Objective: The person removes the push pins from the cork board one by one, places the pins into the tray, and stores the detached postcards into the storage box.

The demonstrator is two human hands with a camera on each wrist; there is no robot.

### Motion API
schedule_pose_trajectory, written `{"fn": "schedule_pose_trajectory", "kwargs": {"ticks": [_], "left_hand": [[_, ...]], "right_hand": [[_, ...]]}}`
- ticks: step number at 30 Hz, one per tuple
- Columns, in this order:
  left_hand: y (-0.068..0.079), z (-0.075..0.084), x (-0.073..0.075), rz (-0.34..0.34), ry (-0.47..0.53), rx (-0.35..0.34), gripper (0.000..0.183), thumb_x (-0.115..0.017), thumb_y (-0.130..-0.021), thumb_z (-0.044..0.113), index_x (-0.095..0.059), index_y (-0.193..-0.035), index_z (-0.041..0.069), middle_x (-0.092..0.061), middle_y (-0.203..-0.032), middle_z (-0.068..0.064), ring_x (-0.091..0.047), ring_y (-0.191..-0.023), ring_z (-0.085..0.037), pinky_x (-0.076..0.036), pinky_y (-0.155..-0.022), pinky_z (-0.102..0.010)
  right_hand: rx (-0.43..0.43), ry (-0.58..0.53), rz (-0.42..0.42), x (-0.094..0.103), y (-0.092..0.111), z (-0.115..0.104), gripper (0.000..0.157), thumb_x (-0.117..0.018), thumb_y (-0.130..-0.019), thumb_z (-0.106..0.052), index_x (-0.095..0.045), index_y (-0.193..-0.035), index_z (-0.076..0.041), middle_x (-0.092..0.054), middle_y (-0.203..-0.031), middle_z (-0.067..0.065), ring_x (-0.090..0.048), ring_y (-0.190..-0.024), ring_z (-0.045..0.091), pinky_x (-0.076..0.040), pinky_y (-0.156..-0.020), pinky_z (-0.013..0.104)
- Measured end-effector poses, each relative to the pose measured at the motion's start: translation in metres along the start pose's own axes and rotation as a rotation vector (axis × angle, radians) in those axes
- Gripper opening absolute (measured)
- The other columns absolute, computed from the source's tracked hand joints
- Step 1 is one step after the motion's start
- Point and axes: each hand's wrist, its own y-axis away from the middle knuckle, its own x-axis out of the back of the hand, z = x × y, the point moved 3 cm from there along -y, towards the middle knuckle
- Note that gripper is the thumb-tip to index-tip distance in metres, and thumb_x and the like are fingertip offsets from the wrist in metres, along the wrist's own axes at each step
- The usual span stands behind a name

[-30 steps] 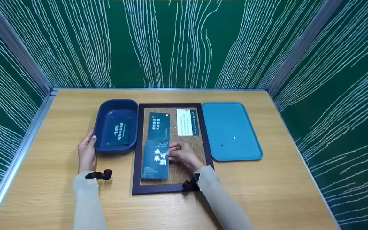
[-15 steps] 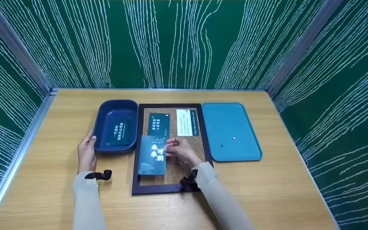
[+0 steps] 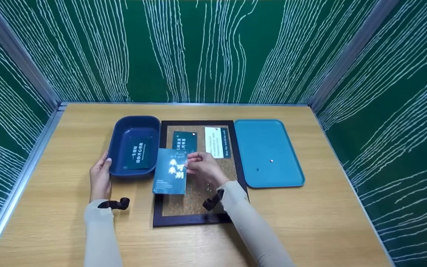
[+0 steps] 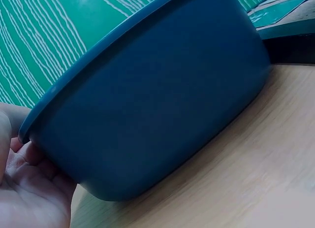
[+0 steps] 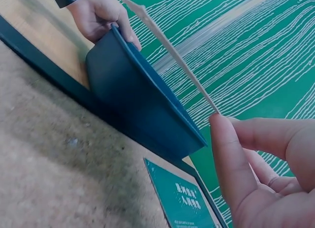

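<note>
My right hand (image 3: 207,168) pinches a dark green card (image 3: 167,180) with white characters by its right edge, between thumb and fingers. That card overlaps the left frame of a corkboard (image 3: 184,205) and is seen nearly edge-on in the right wrist view, raised off the cork. At the left, my left hand (image 3: 100,174) grips the side of a dark blue plastic basin (image 4: 147,100), thumb over the rim and fingers under it. Inside the basin lies another green card (image 3: 138,155). The corkboard also bears a green card (image 5: 182,198) and a white-and-green card (image 3: 213,142).
A teal tray (image 3: 265,137) stands against the board's right side, with a small pale pin (image 3: 271,161) and a dark speck on it. Wooden tabletop (image 3: 328,222) runs around everything. Green walls with white lines close off the back and sides.
The right hand has lifted the green card off the lower left of the corkboard and carried it left and upward, towards the basin. The left hand and basin have stayed put.
</note>
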Motion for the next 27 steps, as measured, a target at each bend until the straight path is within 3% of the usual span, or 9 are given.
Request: {"fn": "schedule_pose_trajectory", "kwargs": {"ticks": [14, 21, 27], "left_hand": [[-0.001, -0.002, 0.002, -0.001, -0.031, -0.029, 0.05, -0.039, -0.104, 0.013, -0.024, -0.151, 0.01, -0.016, -0.161, 0.001, -0.011, -0.149, -0.01, -0.018, -0.12, -0.022], [0.0, -0.002, 0.001, -0.012, 0.007, -0.002, 0.05, -0.04, -0.104, 0.014, -0.024, -0.152, 0.013, -0.015, -0.161, 0.005, -0.01, -0.149, -0.008, -0.018, -0.12, -0.023], [-0.002, -0.002, -0.001, -0.006, 0.038, 0.002, 0.05, -0.04, -0.103, 0.012, -0.025, -0.151, 0.011, -0.016, -0.161, 0.003, -0.01, -0.149, -0.009, -0.019, -0.119, -0.021]], "right_hand": [[0.055, -0.034, 0.039, -0.023, -0.02, -0.015, 0.034, -0.066, -0.084, 0.005, -0.059, -0.117, 0.0, -0.063, -0.099, 0.011, -0.066, -0.086, 0.019, -0.056, -0.092, 0.04], [0.071, -0.089, 0.064, -0.032, -0.032, -0.018, 0.034, -0.064, -0.083, 0.009, -0.059, -0.116, 0.003, -0.063, -0.091, 0.008, -0.066, -0.08, 0.017, -0.06, -0.079, 0.031], [0.058, -0.107, 0.081, -0.037, -0.038, -0.023, 0.034, -0.067, -0.082, 0.008, -0.061, -0.115, 0.001, -0.063, -0.09, 0.007, -0.068, -0.08, 0.017, -0.06, -0.077, 0.03]]}}
